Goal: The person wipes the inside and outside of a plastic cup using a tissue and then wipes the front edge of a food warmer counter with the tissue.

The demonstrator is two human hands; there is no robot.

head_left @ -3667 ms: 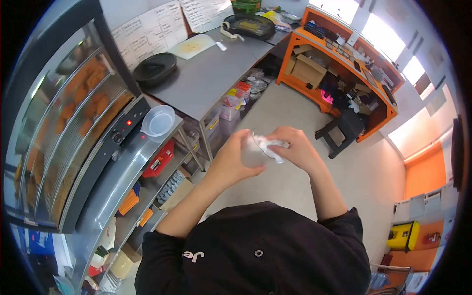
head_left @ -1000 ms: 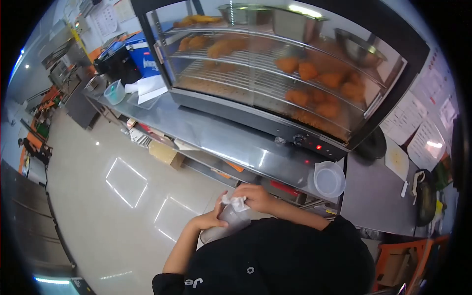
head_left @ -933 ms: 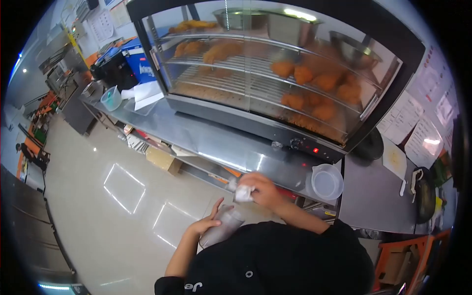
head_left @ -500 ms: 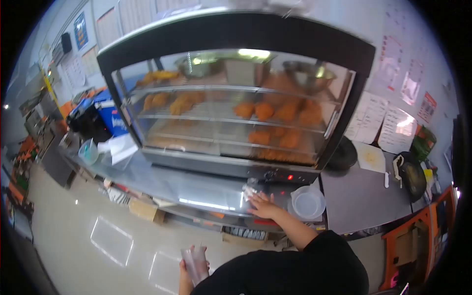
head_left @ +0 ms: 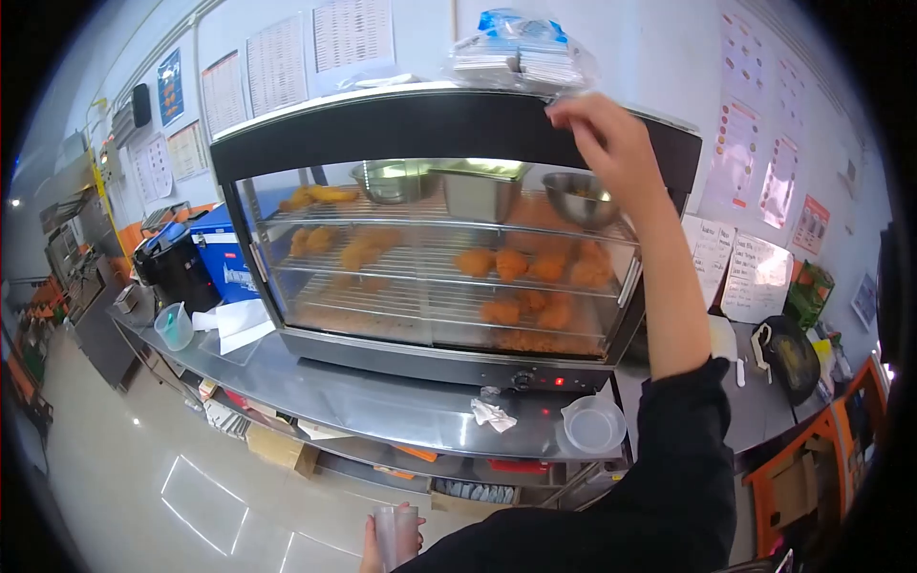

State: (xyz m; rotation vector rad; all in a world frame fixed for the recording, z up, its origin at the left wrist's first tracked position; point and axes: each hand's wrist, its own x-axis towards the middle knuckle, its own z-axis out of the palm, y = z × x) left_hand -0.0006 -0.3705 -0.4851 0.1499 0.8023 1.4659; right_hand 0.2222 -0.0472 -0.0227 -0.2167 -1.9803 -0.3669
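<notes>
My left hand (head_left: 371,552) is wrapped round a translucent plastic cup (head_left: 395,537) low in the view, its rim upward. Raised high, my right hand (head_left: 611,138) is at the top front edge of a glass-fronted food warmer (head_left: 458,370). Its fingers are bent, with the thumb apart from them, and I see nothing held. Just beyond the fingertips lies a clear plastic bag of white packets (head_left: 523,59) on the warmer's roof; contact cannot be made out. A crumpled white tissue (head_left: 493,414) lies on the steel counter (head_left: 382,396) below the warmer.
Fried chicken pieces (head_left: 511,265) and metal bowls (head_left: 581,199) fill the warmer's racks. A clear plastic tub (head_left: 592,426) stands at the counter's right. To the left are a blue cooler box (head_left: 222,253), white paper (head_left: 243,323) and a small plastic container (head_left: 174,327).
My right hand has left the tissue on the counter and risen to the warmer's top edge. My left hand still holds the cup. The view has tilted upward.
</notes>
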